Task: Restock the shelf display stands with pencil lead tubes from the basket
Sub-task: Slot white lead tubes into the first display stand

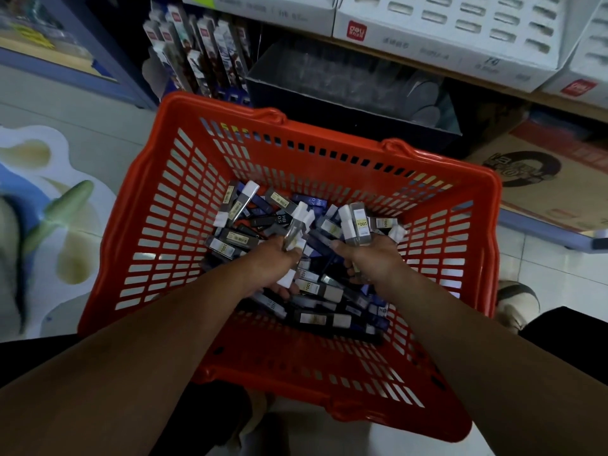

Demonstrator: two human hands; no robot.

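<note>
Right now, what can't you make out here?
Head view:
- Tube count in left hand and right hand: fingers curl out of sight behind the hands.
- Lower lead tubes in basket: buried under the pile.
- Display stand print: blurred; stand cut off by top edge.

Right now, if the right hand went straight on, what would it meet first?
Probably the far wall of the basket, if the right hand with its tubes clears the pile; depth is unclear.
</note>
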